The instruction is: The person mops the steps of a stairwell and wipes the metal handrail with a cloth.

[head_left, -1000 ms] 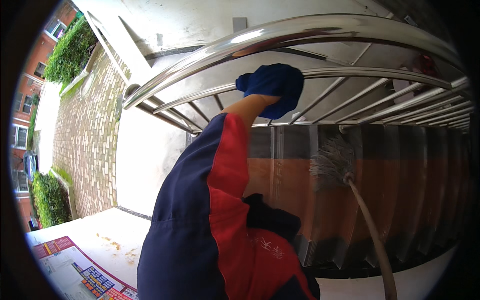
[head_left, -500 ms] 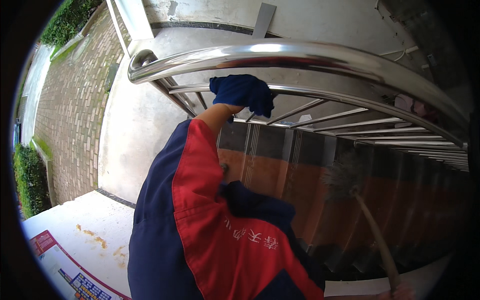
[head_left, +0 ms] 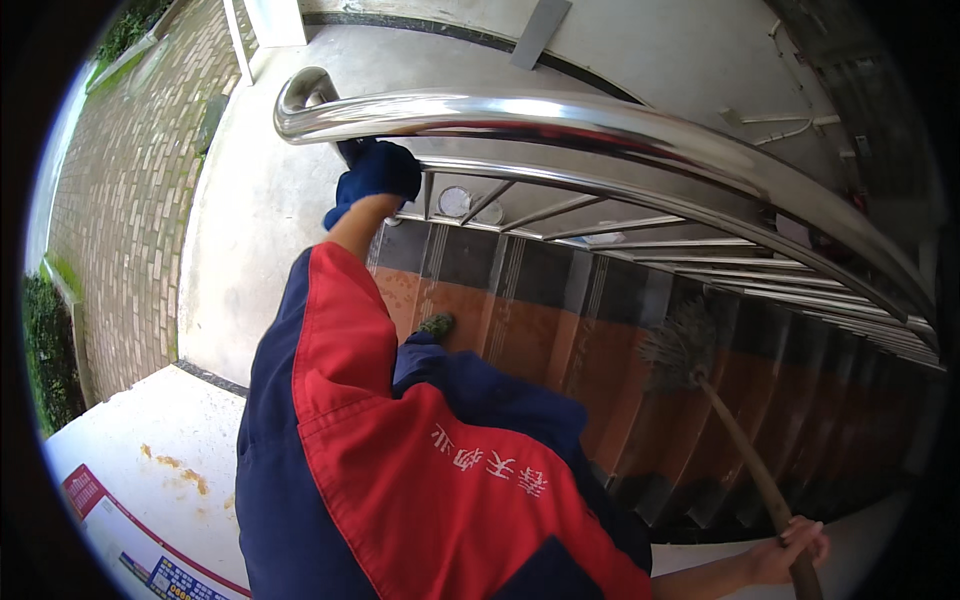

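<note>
My left hand (head_left: 375,185) is closed near the left end of the stainless steel stair railing (head_left: 500,108), below its thick top handrail. Dark blue cloth (head_left: 385,168) covers the fingers and wraps round the thinner lower bar (head_left: 520,172); the fingers themselves are hidden. At the lower right, my bare right hand (head_left: 790,552) grips the wooden handle (head_left: 748,450) of a mop. The grey string mop head (head_left: 682,345) rests against the stairs, below the railing bars.
Reddish-brown steps (head_left: 540,345) with dark edges run down to the right. A foot in a patterned shoe (head_left: 436,325) stands on an upper step. Beyond the railing are a white bucket (head_left: 455,201) and a pale floor (head_left: 270,190); brick paving (head_left: 130,220) lies at left.
My left hand has slid left along the lower bar with the blue cloth, towards the railing's end. My right hand has come further into view on the mop handle; the mop head has barely moved.
</note>
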Tool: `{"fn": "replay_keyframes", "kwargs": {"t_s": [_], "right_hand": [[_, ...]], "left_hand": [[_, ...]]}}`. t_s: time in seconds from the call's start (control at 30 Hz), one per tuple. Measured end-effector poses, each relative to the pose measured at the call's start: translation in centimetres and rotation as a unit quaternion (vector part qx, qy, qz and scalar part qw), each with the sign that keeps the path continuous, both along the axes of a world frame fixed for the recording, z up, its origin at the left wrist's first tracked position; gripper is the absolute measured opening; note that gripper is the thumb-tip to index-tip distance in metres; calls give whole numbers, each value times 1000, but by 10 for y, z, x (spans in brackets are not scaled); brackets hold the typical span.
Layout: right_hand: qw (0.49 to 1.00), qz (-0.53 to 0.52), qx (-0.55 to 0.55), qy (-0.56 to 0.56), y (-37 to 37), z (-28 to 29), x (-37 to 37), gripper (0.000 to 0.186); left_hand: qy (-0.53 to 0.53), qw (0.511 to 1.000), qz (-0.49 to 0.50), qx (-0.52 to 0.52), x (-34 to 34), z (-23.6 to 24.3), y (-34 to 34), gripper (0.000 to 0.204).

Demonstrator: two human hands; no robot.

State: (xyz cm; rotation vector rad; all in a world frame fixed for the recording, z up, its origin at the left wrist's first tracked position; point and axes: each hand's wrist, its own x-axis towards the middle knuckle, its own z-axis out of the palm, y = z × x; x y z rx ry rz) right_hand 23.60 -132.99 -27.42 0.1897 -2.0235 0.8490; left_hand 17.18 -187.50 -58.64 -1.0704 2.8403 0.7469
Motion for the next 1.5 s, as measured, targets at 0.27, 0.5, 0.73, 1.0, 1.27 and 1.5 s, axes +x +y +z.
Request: {"fn": "replay_keyframes", "kwargs": {"t_s": [0.27, 0.5, 0.73, 1.0, 1.27, 1.5], "right_hand": [[997, 68, -22, -12, -15, -5, -8, 14], [999, 31, 17, -41, -23, -12, -11, 15], [998, 29, 6, -60, -37, -19, -14, 17], [997, 68, -30, -23, -19, -24, 9, 16], [999, 40, -21, -12, -26, -34, 23, 14], [1000, -14, -12, -11, -33, -34, 27, 16]], "left_hand": [[273, 894, 182, 305, 58, -160, -102, 31], [328, 843, 239, 352, 6, -165, -122, 47], [260, 933, 240, 73, 36, -156, -99, 48], [322, 941, -47, -86, 74, -3, -106, 53], [245, 887, -368, -135, -78, 166, 98, 52], [409, 852, -305, -113, -46, 142, 65, 71]]}}
